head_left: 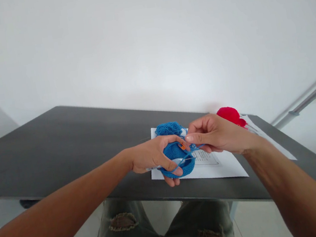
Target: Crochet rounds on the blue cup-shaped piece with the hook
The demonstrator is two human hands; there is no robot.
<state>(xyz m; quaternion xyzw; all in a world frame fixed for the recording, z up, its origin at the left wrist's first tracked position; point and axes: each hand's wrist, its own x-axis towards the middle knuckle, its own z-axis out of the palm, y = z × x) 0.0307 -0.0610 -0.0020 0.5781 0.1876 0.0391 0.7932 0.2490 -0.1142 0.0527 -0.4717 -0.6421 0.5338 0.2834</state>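
Observation:
My left hand (151,157) is closed around a round blue crochet piece (178,158), held just above the sheet of paper (226,165). A pale crochet hook (164,165) lies across the piece under my left fingers. An orange stitch marker (182,146) sits on the piece's rim. My right hand (217,133) pinches the blue yarn strand (193,149) right next to the marker. A ball of blue yarn (168,129) rests behind my hands.
A dark grey table (62,147) stands against a white wall. A red yarn ball (229,115) lies on the paper behind my right hand. My knees in torn grey jeans (162,231) show below the table edge.

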